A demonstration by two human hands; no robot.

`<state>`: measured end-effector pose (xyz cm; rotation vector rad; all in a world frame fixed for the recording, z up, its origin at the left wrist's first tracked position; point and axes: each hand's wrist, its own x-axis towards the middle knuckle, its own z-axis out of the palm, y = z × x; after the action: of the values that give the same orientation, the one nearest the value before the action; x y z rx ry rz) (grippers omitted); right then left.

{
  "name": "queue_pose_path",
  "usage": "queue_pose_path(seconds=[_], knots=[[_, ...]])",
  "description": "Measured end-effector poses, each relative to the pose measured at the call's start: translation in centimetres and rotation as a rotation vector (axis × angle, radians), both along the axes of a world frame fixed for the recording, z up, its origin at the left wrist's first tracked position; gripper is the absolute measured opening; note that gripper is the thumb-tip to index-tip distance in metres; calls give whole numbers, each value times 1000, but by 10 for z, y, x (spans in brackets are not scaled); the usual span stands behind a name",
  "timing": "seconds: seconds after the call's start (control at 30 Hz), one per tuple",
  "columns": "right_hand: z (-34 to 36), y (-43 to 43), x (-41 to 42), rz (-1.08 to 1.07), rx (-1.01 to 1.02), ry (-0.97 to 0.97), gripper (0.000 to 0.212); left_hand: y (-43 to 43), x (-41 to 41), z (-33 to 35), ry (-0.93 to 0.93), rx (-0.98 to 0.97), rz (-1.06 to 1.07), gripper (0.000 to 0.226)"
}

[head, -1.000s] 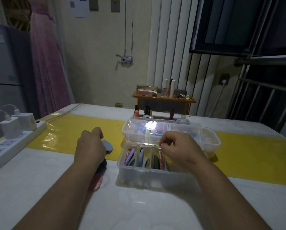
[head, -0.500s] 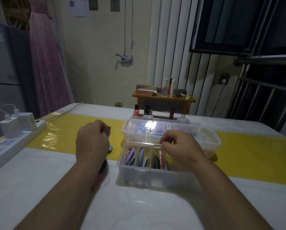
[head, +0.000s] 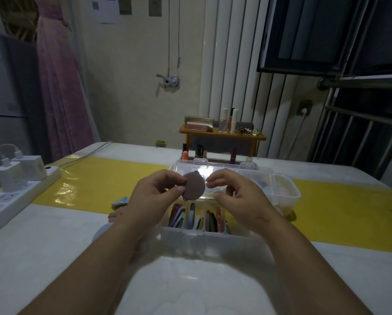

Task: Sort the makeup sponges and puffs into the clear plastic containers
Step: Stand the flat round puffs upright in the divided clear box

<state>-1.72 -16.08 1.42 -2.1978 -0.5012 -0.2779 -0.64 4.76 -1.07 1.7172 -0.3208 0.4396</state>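
Note:
My left hand (head: 154, 198) pinches a flat, round mauve puff (head: 193, 186) by its left edge and holds it upright above the near clear container (head: 204, 241). My right hand (head: 238, 198) hovers at the puff's right edge with thumb and forefinger close to it; whether they touch it is unclear. The near container's compartments hold several thin puffs (head: 197, 218) standing on edge. Its open lid (head: 224, 176) leans back behind my hands. A second clear container (head: 285, 196) with pale sponges stands behind on the right. Loose puffs (head: 120, 201) lie on the table left of my left wrist.
A white power strip (head: 15, 196) with chargers lies at the left table edge. A small wooden shelf (head: 222, 135) with cosmetics stands at the back. A yellow runner (head: 99, 180) crosses the white table. A pale blue puff (head: 100, 231) peeks out under my left forearm.
My left hand lifted from the loose puffs on the left and moved right, now holding a mauve puff above the container. My right hand rose from the compartments to meet it.

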Motion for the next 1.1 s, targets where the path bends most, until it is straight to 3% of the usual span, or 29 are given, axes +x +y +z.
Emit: queue_pose_path(seconds=[0.4, 0.53, 0.63, 0.8, 1.1], knots=[[1, 0, -1, 30, 145, -53, 14, -2, -2, 0, 30, 92, -68, 30], [6, -6, 0, -99, 210, -156, 12, -1, 2, -3, 25, 222, 108, 42], [7, -10, 1, -170, 142, -149, 19, -1, 6, -5, 102, 266, 182, 35], [6, -15, -1, -157, 47, -56, 10, -1, 7, -6, 127, 283, 197, 34], [10, -9, -3, -170, -324, 89, 22, -1, 10, -8, 158, 261, 199, 37]])
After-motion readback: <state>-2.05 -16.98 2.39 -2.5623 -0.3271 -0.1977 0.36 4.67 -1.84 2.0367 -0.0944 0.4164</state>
